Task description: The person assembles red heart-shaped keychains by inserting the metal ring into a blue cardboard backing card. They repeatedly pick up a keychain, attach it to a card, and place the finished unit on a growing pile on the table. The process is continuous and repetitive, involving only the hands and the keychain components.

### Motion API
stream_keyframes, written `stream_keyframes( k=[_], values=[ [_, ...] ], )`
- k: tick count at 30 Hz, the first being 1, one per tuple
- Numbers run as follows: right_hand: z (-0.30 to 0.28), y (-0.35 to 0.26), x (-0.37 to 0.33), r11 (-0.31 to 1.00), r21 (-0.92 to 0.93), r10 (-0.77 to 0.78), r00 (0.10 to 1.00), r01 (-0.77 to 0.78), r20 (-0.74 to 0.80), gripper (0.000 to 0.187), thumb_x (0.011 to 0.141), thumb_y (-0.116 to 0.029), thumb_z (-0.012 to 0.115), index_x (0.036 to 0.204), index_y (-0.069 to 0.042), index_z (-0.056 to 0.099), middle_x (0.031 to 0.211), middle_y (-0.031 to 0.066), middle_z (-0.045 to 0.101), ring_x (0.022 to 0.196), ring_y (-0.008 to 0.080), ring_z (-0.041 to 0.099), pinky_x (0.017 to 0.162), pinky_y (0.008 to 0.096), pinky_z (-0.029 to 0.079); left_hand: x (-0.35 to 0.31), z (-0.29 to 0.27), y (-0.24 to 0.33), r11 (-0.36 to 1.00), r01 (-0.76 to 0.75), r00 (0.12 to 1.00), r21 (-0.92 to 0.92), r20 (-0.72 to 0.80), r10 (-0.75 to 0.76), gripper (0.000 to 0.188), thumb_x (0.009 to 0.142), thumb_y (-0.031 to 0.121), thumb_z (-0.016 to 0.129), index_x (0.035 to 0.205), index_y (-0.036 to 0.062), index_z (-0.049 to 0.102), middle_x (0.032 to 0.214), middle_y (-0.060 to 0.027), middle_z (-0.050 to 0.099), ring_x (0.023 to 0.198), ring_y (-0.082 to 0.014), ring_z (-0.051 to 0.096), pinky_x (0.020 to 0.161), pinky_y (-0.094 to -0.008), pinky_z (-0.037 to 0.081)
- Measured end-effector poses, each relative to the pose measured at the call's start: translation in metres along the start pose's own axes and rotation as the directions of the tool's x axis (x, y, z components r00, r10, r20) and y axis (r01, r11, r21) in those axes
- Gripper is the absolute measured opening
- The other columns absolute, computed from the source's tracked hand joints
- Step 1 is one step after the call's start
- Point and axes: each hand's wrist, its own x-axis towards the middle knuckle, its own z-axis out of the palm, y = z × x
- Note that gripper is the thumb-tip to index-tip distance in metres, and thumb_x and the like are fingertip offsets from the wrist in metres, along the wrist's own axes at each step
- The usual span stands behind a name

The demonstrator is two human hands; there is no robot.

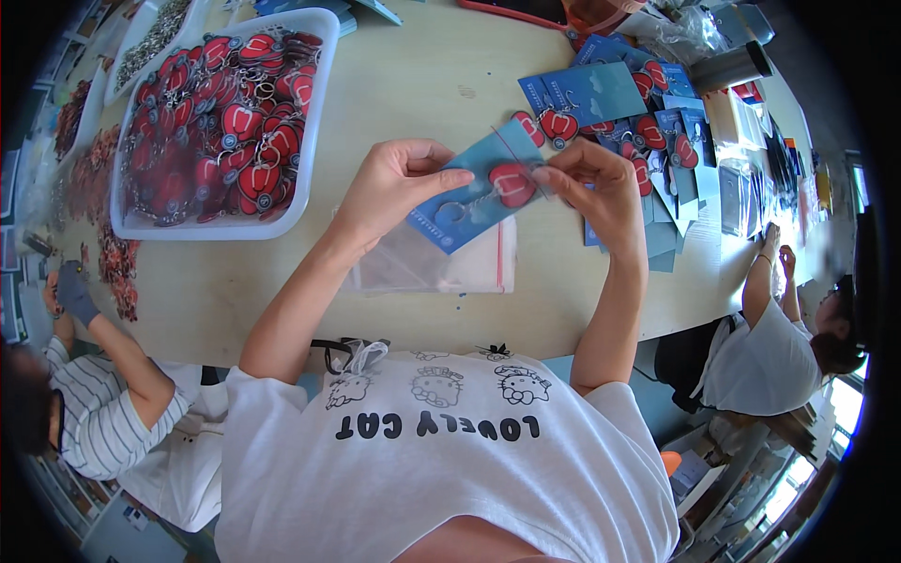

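Between my two hands is a blue card (pixel 449 223) with a red keychain (pixel 511 185) on it, tilted up to the right. It appears to sit inside a clear zip bag, whose thin red line shows near the upper right end. My left hand (pixel 399 183) pinches the card's left edge, thumb on top. My right hand (pixel 599 188) is closed at the right end, thumb and fingers together by the bag's edge. Under the card lies a stack of clear plastic bags (pixel 422 272) with a red stripe along its right side.
A white bin (pixel 211 228) full of red keychains stands at the left, with a tray of metal parts (pixel 155 42) behind it. Finished-looking blue cards with keychains (pixel 648 136) pile up at the right. Co-workers sit at the left (pixel 113 413) and right (pixel 765 366).
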Motion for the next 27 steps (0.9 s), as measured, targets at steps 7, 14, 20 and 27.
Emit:
stream_keyframes(
  k=[7, 14, 20, 27],
  values=[
    [0.004, -0.021, -0.010, 0.938, -0.251, -0.209, 0.968, 0.238, 0.137, 0.007, 0.071, -0.007, 0.077, 0.074, -0.006, 0.071, 0.084, 0.0018, 0.064, 0.071, 0.0112, 0.055, 0.062, 0.0258, 0.043, 0.002, 0.008, 0.015, 0.993, -0.101, 0.991, 0.052, 0.090, 0.096, 0.013, 0.082, 0.007, 0.072, 0.089, -0.0030, 0.067, 0.082, -0.0057, 0.069, 0.073, -0.0066, 0.063, 0.066, -0.0195, 0.050],
    [-0.008, -0.029, -0.001, 0.946, -0.204, -0.241, 0.967, 0.254, 0.085, 0.019, 0.070, -0.006, 0.078, 0.086, -0.006, 0.069, 0.090, 0.0006, 0.064, 0.077, 0.0098, 0.056, 0.061, 0.0248, 0.042, 0.008, 0.018, 0.030, 0.986, -0.146, 0.980, 0.077, 0.146, 0.134, 0.010, 0.081, 0.004, 0.071, 0.089, -0.0020, 0.067, 0.082, -0.0030, 0.068, 0.075, -0.0052, 0.061, 0.068, -0.0189, 0.049],
    [-0.017, -0.020, 0.000, 0.962, 0.270, -0.120, 0.956, 0.045, 0.267, 0.025, 0.092, -0.018, 0.062, 0.107, 0.001, 0.063, 0.090, 0.0045, 0.067, 0.088, 0.0115, 0.061, 0.077, 0.0238, 0.047, 0.011, 0.011, 0.038, 0.980, -0.164, 0.983, 0.115, 0.100, 0.153, 0.012, 0.083, 0.006, 0.070, 0.089, -0.0038, 0.066, 0.083, -0.0035, 0.068, 0.075, -0.0051, 0.061, 0.069, -0.0192, 0.049],
    [-0.002, -0.002, 0.063, 0.981, -0.046, -0.186, 0.981, 0.189, 0.058, 0.035, 0.089, -0.024, 0.064, 0.111, 0.003, 0.061, 0.085, 0.0114, 0.070, 0.079, 0.0172, 0.067, 0.071, 0.0281, 0.052, 0.036, 0.016, 0.053, 0.226, -0.337, 0.424, 0.914, -0.068, 0.903, 0.038, 0.081, 0.014, 0.072, 0.114, -0.0008, 0.059, 0.109, -0.0164, 0.062, 0.103, -0.0330, 0.059, 0.089, -0.0371, 0.046]
  ],
)
